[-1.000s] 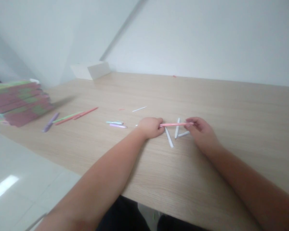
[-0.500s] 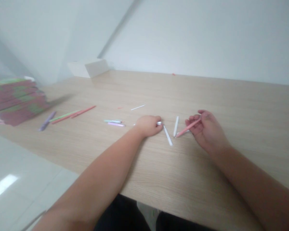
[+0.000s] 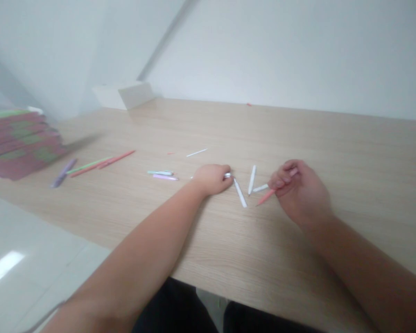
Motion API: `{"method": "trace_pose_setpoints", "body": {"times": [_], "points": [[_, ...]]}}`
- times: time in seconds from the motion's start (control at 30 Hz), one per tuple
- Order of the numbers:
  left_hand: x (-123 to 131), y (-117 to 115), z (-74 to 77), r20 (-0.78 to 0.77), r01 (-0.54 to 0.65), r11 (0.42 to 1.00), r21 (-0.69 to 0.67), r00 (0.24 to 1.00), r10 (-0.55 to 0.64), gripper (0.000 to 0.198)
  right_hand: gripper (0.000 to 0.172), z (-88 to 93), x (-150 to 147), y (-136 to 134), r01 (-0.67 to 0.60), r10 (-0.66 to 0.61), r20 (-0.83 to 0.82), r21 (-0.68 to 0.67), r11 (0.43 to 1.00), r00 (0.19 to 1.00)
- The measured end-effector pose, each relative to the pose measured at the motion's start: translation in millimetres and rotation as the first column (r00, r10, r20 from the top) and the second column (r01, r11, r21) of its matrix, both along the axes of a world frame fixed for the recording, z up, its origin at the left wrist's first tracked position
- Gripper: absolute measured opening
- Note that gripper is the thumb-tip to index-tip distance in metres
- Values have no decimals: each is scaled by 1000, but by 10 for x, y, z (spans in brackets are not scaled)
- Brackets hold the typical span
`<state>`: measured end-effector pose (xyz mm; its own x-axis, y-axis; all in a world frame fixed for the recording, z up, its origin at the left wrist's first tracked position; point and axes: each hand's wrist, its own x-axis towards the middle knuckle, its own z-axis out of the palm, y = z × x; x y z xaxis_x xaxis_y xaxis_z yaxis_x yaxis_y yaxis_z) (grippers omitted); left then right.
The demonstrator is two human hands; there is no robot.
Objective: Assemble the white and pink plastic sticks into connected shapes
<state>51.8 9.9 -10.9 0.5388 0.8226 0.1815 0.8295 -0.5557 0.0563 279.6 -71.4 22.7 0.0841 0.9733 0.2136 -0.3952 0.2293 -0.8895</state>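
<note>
My left hand (image 3: 213, 179) rests on the table with its fingers closed round a white pen-like piece (image 3: 227, 175); only its shiny end shows. Just right of that hand lies a slim white pen piece (image 3: 240, 193). A second white piece (image 3: 252, 179) points away from me, and a third (image 3: 260, 188) lies partly behind the right hand's fingers. Held in the curled fingers of my right hand (image 3: 298, 189) is a pink pen (image 3: 266, 197), its pointed end slanting down to the left, its middle covered by fingers.
Green and purple pens (image 3: 164, 177) lie left of my left hand, with a thin white stick (image 3: 197, 152) beyond. Farther left are long pink sticks (image 3: 116, 159), a green one and a purple pen (image 3: 64, 173). Stacked pink-green packs (image 3: 24, 143) and a white box (image 3: 135, 95) stand behind.
My right hand's fingers have curled further over the pink pen, and its pointed end now sits lower. More of the third white piece shows. The left hand stays put; the view shifts slightly.
</note>
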Motion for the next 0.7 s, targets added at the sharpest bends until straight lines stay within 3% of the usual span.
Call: {"method": "trace_pose_setpoints", "body": {"times": [0.47, 0.7], "points": [[-13, 2, -8, 19, -4, 1000, -6, 1000, 4, 44, 28, -103, -98, -162, -156, 149, 130, 44, 987, 980], [-7, 0, 4, 11, -11, 999, -33, 1000, 12, 45, 34, -53, -97, -203, -209, 201, 159, 33, 977, 967]]}}
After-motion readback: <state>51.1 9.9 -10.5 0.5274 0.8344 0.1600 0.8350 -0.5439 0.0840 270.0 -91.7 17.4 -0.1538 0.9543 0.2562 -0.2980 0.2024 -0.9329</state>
